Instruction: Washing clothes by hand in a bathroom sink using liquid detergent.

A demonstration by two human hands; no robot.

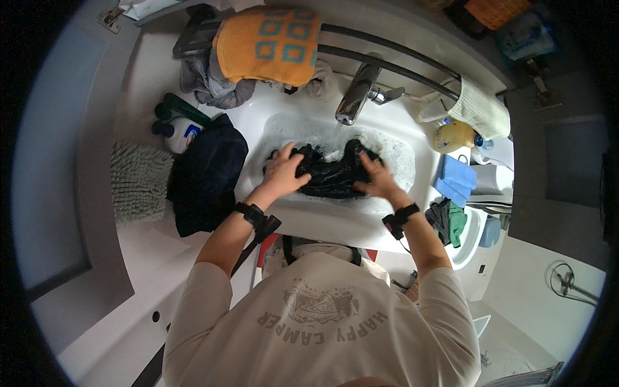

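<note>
A wet black piece of cloth (pixel 332 177) lies bunched in the white sink (pixel 293 221), in cloudy water with suds (pixel 401 161). On the cloth's left end rests my left hand (pixel 282 170), its fingers spread. My right hand (pixel 380 180) is at the other end, fingers apart against the fabric; part of its fingertips is hard to make out. Above the far side of the basin hangs the chrome faucet (pixel 358 97). Both wrists wear black straps.
Dark folded clothing (pixel 209 171) and bottles (pixel 177 132) lie left of the sink, beside a grey shaggy mat (pixel 138 184). An orange towel (pixel 267 45) hangs on a dark rail (pixel 393 61) behind. Blue cloths (pixel 455 179) and a yellow bottle (pixel 453 137) sit at the right.
</note>
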